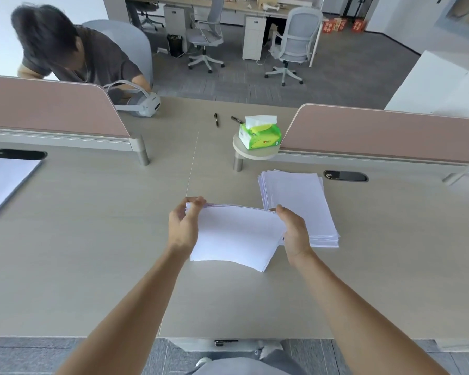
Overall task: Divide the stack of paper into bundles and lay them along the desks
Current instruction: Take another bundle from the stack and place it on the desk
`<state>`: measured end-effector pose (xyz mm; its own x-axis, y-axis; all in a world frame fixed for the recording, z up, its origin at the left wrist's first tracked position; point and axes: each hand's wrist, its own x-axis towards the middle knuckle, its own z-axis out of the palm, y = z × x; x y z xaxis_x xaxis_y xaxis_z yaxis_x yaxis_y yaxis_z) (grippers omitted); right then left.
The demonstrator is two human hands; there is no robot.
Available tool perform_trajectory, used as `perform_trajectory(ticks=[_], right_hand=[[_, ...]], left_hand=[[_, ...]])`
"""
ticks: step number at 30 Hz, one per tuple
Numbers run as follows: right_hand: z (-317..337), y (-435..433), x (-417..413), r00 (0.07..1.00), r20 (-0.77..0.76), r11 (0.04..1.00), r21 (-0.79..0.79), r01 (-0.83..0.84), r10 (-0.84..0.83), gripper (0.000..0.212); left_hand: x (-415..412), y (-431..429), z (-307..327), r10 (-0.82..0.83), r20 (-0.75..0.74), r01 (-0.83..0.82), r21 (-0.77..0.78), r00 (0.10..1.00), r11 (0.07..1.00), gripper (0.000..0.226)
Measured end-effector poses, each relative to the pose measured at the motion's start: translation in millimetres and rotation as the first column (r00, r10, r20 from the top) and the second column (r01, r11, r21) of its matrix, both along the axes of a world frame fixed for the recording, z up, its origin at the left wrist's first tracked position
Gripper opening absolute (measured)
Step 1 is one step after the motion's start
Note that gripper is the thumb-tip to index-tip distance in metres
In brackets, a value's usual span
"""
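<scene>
A thin bundle of white paper (236, 234) is held just above the desk (92, 239), bowed upward between both hands. My left hand (183, 226) grips its left edge with fingers curled over the far corner. My right hand (295, 230) clasps its right edge. A thicker stack of white paper (299, 196) lies flat on the desk just right of the bundle, partly behind my right hand. Another bundle of white paper (3, 182) lies at the desk's far left edge.
Two pink desk dividers (52, 106) (377, 131) stand along the back. A green tissue box (260, 135) sits on a small round shelf, with two pens (216, 119) behind it. A white headset (141, 101) lies near a seated person (73, 50). Office chairs stand beyond.
</scene>
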<state>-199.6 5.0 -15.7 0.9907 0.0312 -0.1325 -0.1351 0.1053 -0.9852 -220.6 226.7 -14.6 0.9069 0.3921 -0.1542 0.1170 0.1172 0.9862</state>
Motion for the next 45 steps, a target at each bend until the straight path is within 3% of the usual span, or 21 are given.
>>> perform_trajectory(ticks=[3, 12, 15, 18, 21, 25, 29, 33, 41, 45], right_hand=[[-0.5, -5.0, 4.6, 0.997, 0.008, 0.997, -0.025, -0.076, 0.077, 0.081], [-5.0, -6.0, 16.5, 0.98, -0.092, 0.983, -0.037, -0.182, 0.178, 0.066], [-3.2, -5.8, 18.8, 0.98, -0.062, 0.982, 0.005, -0.19, 0.189, 0.081], [4.2, -5.4, 20.9, 0.987, -0.006, 0.987, -0.007, -0.159, 0.159, 0.065], [3.0, -8.2, 24.0, 0.981, 0.001, 0.979, -0.065, -0.192, 0.192, 0.062], [0.0, -12.1, 25.9, 0.975, -0.023, 0.97, -0.097, -0.221, 0.22, 0.064], [1.6, -10.1, 27.5, 0.967, 0.008, 0.961, -0.112, -0.254, 0.256, 0.061], [1.7, -7.9, 28.8, 0.958, -0.035, 0.956, -0.058, -0.286, 0.284, 0.067], [2.1, -2.6, 28.7, 0.959, -0.044, 0.96, 0.011, -0.279, 0.279, 0.082], [12.7, -0.9, 22.7, 0.972, -0.051, 0.973, 0.01, -0.229, 0.229, 0.067]], left_hand=[[-1.4, 1.1, -1.5, 0.039, 0.027, -0.039, -0.013, 0.999, 0.999, 0.039], [0.5, -20.9, 8.2, 0.195, -0.083, -0.195, 0.003, 0.977, 0.981, 0.076], [3.0, -25.2, 8.2, 0.255, -0.083, -0.256, 0.003, 0.963, 0.967, 0.064], [2.4, -26.0, 10.7, 0.291, -0.047, -0.291, 0.007, 0.956, 0.957, 0.049], [-4.3, -25.1, 5.6, 0.284, -0.03, -0.284, 0.001, 0.958, 0.959, 0.049], [-13.1, -26.1, 0.5, 0.269, -0.014, -0.269, -0.048, 0.963, 0.962, 0.066], [-9.6, -26.9, 0.1, 0.29, -0.033, -0.292, -0.041, 0.956, 0.956, 0.05], [-11.1, -20.1, -1.7, 0.272, -0.022, -0.273, -0.089, 0.962, 0.958, 0.08], [-11.9, -18.0, -4.9, 0.255, -0.064, -0.26, -0.097, 0.965, 0.961, 0.061], [-11.5, -18.4, -9.2, 0.268, -0.043, -0.271, -0.08, 0.962, 0.959, 0.088]])
